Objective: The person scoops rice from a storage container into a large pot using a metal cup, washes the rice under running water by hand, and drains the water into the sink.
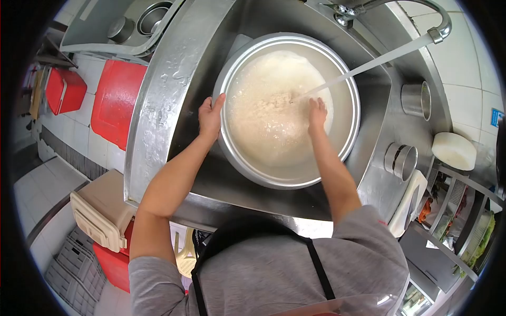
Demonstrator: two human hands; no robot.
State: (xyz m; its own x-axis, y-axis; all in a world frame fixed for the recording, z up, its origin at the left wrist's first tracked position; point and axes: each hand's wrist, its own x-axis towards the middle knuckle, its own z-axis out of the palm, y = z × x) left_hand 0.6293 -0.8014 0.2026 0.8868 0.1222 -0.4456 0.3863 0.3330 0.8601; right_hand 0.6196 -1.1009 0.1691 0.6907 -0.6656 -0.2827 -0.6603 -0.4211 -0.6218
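Note:
A large round metal pot (356,113) stands in a steel sink (203,174), filled with cloudy, whitish water (269,131). From the curved faucet (445,23) at the upper right, a stream of water (379,60) falls into the pot. My left hand (211,116) grips the pot's left rim, thumb apart on the rim. On the right, my right hand (317,113) is at the surface of the cloudy water beside the stream, its fingers partly visible and slightly curled; whether it holds anything is hidden.
Metal containers (416,100) (405,162) sit on the sink's right ledge, near a white round block (454,151). Red bins (120,100) and a beige lidded bin (97,216) stand at the left. A grey tub (100,42) with metal pots is at the upper left.

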